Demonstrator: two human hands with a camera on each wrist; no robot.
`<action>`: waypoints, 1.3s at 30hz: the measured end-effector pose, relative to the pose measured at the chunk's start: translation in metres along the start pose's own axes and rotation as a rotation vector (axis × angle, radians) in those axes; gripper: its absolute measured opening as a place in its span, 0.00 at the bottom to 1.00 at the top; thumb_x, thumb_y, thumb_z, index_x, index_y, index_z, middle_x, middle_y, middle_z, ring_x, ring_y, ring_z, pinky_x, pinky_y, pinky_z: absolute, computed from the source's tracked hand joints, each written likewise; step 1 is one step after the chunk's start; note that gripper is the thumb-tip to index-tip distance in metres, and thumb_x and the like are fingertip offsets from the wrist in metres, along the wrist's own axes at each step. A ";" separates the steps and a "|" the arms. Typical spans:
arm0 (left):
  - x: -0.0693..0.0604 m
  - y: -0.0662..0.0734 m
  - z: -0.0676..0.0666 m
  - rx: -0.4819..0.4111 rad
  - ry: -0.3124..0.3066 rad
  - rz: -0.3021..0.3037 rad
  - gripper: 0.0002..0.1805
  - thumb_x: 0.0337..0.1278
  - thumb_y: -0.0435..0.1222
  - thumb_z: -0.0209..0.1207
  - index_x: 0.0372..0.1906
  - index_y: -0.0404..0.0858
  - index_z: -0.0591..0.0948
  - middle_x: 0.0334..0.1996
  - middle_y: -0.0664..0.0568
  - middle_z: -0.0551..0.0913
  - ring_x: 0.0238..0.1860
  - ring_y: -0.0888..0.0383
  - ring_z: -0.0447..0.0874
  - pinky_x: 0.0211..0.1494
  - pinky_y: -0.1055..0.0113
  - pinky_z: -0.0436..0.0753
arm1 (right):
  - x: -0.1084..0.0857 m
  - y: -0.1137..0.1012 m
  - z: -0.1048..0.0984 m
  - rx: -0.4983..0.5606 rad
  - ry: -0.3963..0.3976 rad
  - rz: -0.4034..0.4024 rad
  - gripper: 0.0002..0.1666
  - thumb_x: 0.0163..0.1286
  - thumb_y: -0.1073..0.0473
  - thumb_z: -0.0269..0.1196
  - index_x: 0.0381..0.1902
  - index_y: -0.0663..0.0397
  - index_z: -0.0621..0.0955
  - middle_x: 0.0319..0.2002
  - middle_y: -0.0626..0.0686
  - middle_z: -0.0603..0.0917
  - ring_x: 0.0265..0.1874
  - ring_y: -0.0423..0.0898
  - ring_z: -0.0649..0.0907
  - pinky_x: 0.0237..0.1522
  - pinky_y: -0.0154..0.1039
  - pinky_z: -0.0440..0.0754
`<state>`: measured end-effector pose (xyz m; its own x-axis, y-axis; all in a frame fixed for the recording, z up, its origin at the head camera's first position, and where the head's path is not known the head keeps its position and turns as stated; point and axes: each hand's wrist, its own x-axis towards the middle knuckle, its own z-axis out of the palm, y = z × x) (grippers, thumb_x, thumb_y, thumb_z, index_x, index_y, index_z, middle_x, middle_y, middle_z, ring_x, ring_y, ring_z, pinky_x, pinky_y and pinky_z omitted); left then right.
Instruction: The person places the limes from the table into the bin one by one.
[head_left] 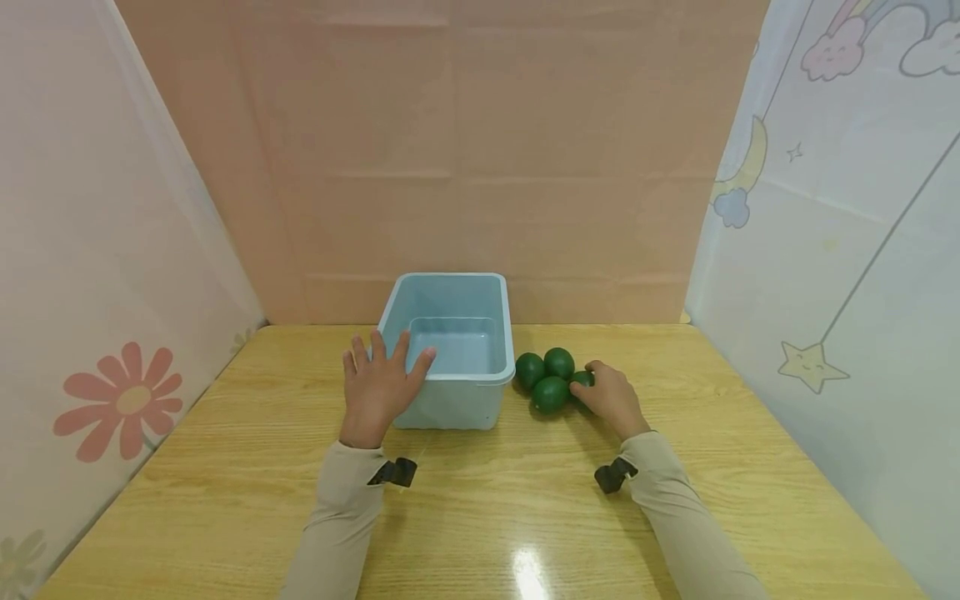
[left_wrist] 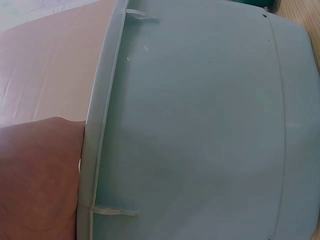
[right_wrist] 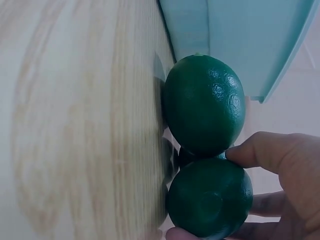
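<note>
The right hand (head_left: 615,404) pinches a dark green, glossy, oval fruit (right_wrist: 210,197) between the thumb and the fingers; the fruit sits low at the table surface, at the right end of a cluster of four. The left hand (head_left: 381,387) has its fingers and thumb spread, palm down, above the near-left corner of a light blue, rectangular, open-topped plastic bin (head_left: 450,406); whether it bears on the rim cannot be told. Three further dark green oval fruits complete the cluster: a near fruit (head_left: 550,395) just beside the pinched one, a far fruit (head_left: 558,363) behind it, and a left fruit (head_left: 529,371) just beside the right wall of the bin. Each forearm wears a beige fabric sleeve (head_left: 341,517) and a small black wrist unit (head_left: 393,472). All items stand on a yellowish wood-grain table (head_left: 480,508). A creased peach-coloured sheet (head_left: 480,150) closes the rear; pale printed sheets (head_left: 855,267) flank both sides.
</note>
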<state>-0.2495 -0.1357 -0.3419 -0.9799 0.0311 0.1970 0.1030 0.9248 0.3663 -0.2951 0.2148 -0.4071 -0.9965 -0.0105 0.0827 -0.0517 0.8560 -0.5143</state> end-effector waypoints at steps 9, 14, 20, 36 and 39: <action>0.000 0.001 0.000 0.009 -0.006 -0.001 0.42 0.73 0.64 0.38 0.79 0.42 0.59 0.75 0.25 0.47 0.75 0.23 0.35 0.73 0.31 0.40 | 0.001 0.002 0.002 0.003 0.026 -0.012 0.34 0.70 0.52 0.60 0.64 0.74 0.72 0.56 0.72 0.80 0.50 0.65 0.82 0.49 0.59 0.81; 0.000 0.002 -0.001 0.015 -0.011 0.000 0.42 0.73 0.64 0.38 0.79 0.42 0.58 0.76 0.25 0.47 0.75 0.23 0.35 0.73 0.31 0.40 | 0.000 0.002 0.001 0.001 0.036 -0.011 0.34 0.70 0.52 0.61 0.64 0.73 0.72 0.56 0.72 0.80 0.50 0.65 0.83 0.48 0.59 0.82; 0.000 0.002 -0.001 0.014 -0.012 0.001 0.41 0.74 0.64 0.38 0.79 0.41 0.59 0.75 0.25 0.47 0.75 0.23 0.35 0.73 0.31 0.40 | -0.001 -0.002 -0.003 -0.006 0.048 -0.011 0.34 0.70 0.52 0.61 0.64 0.73 0.72 0.54 0.72 0.81 0.48 0.65 0.83 0.46 0.58 0.83; -0.001 0.001 -0.002 0.012 -0.013 0.002 0.41 0.74 0.63 0.38 0.79 0.42 0.59 0.75 0.25 0.47 0.75 0.23 0.36 0.73 0.31 0.40 | -0.003 -0.006 -0.008 -0.003 0.059 -0.004 0.35 0.69 0.52 0.60 0.65 0.73 0.71 0.54 0.72 0.81 0.44 0.61 0.84 0.41 0.55 0.84; -0.001 0.001 -0.001 0.012 -0.017 -0.001 0.41 0.74 0.63 0.38 0.79 0.41 0.59 0.75 0.25 0.47 0.75 0.23 0.36 0.73 0.31 0.40 | -0.004 -0.008 -0.009 0.001 0.055 0.001 0.35 0.69 0.52 0.60 0.65 0.73 0.71 0.53 0.72 0.81 0.43 0.61 0.84 0.41 0.54 0.84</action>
<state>-0.2480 -0.1353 -0.3404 -0.9828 0.0370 0.1811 0.1005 0.9293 0.3555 -0.2905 0.2127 -0.3961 -0.9915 0.0190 0.1286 -0.0504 0.8557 -0.5150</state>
